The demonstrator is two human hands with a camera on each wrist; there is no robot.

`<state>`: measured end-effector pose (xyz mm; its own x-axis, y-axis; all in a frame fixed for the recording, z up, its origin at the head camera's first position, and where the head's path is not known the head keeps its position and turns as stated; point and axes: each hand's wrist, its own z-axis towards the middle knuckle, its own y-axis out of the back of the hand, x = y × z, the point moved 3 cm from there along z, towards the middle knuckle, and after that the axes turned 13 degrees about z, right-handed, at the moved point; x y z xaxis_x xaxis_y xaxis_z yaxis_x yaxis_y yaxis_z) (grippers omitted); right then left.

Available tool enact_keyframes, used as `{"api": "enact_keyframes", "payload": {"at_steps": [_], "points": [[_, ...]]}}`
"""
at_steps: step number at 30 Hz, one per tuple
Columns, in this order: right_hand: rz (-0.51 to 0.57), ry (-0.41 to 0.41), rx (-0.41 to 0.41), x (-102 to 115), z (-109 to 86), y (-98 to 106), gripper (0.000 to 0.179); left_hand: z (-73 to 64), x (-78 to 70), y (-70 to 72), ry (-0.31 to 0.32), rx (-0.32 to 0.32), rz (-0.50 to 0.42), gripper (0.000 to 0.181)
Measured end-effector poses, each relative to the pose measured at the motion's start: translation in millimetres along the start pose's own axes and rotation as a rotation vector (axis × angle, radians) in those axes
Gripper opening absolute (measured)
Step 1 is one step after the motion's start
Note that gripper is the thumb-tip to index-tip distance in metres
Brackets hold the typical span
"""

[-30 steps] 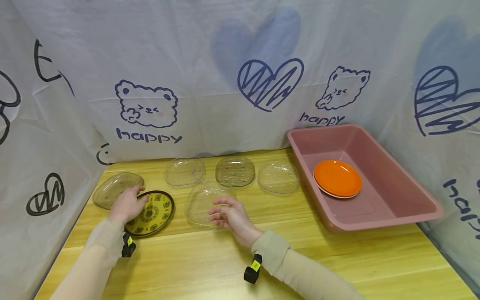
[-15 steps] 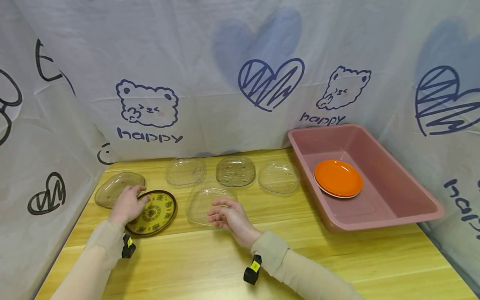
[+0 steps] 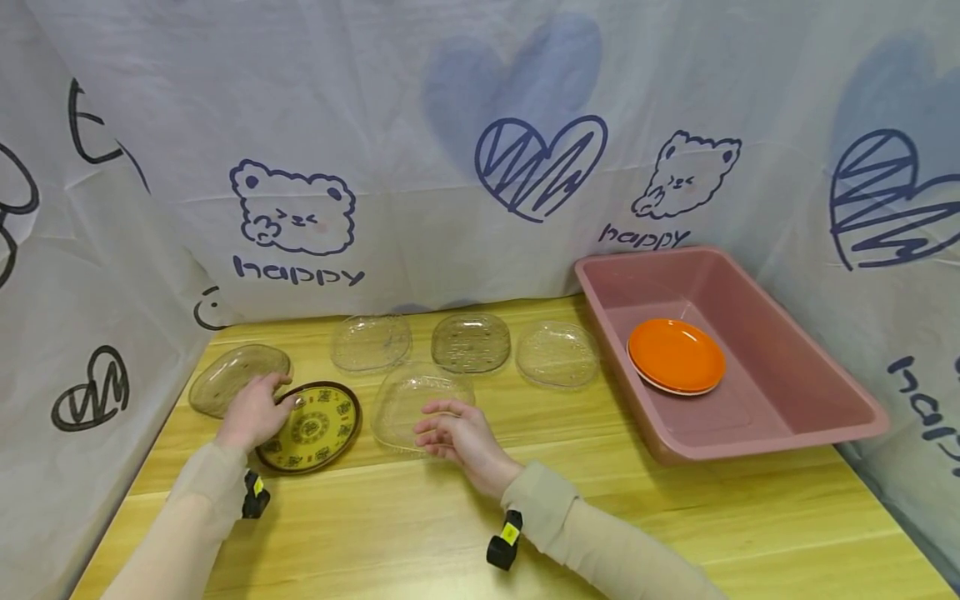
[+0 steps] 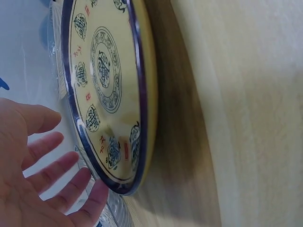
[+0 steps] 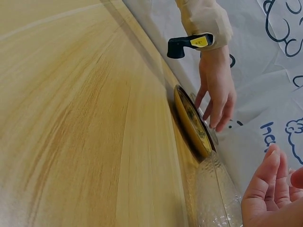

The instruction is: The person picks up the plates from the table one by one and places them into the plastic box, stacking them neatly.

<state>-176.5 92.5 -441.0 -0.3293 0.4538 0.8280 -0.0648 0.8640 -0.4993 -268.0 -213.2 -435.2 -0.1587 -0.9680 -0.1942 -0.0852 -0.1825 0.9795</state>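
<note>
A yellow plate (image 3: 311, 429) with a dark rim and patterned face lies at the left of the table. My left hand (image 3: 255, 408) is at its left edge with loosely spread fingers; in the left wrist view the little finger (image 4: 97, 196) meets the dark rim. Behind that hand, partly covered, is a smoky see-through dish (image 3: 228, 379). My right hand (image 3: 465, 437) hovers over the right side of a clear dish (image 3: 401, 408), its fingers relaxed and slightly bent, holding nothing.
A back row holds a clear dish (image 3: 371, 343), a smoky dish (image 3: 471, 343) and another clear dish (image 3: 557, 356). To the right stands a pink tub (image 3: 780, 442) with an orange plate (image 3: 675, 357) inside, stacked on a pale one. White printed cloth (image 3: 420, 208) encloses the back and sides.
The yellow plate has slid slightly right, away from the left hand's palm and towards the front clear dish. Both hands have stayed almost in place.
</note>
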Motion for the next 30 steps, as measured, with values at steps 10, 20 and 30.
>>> {"api": "enact_keyframes", "payload": {"at_steps": [10, 20, 30], "points": [[-0.006, -0.015, -0.008, -3.0, 1.4, 0.4, 0.037, 2.6, -1.5, -4.8, -0.030, 0.001, -0.004, 0.048], [0.008, -0.059, -0.003, -3.6, 1.0, -2.2, 0.038, 3.0, 1.0, -6.5, -0.043, 0.130, -0.025, 0.056], [0.010, -0.099, -0.003, -7.2, 2.5, -6.0, 0.038, 4.2, 10.7, -2.9, 0.021, 0.306, -0.098, 0.063]]}}
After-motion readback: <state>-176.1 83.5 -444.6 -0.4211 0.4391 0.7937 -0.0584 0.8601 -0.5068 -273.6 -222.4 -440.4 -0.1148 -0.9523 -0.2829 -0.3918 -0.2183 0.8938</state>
